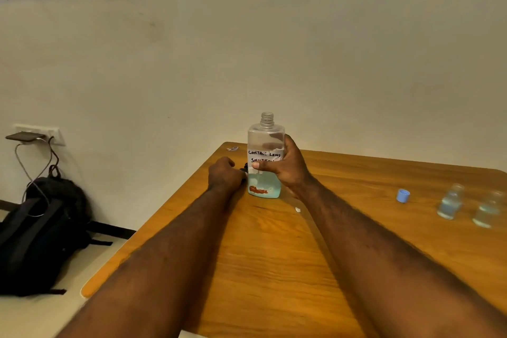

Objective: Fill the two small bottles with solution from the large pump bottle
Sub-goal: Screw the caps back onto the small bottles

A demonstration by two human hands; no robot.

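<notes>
The large clear bottle (pixel 264 145) stands upright near the table's far left corner. Its neck is open with no pump on it, it bears a handwritten label, and blue liquid fills its bottom part. My right hand (pixel 285 169) grips its right side around the label. My left hand (pixel 223 174) is curled on the table just left of the bottle, around a small black part that is mostly hidden. Two small clear bottles (pixel 450 202) (pixel 489 210) stand uncapped at the right edge, each holding some liquid. A blue cap (pixel 403 195) lies to their left.
The wooden table (pixel 274 255) has a rounded left edge. A white scrap (pixel 298 209) lies near my right forearm. On the floor at left sits a black backpack (pixel 41 233), under a wall socket with a phone (pixel 25 136) and cables.
</notes>
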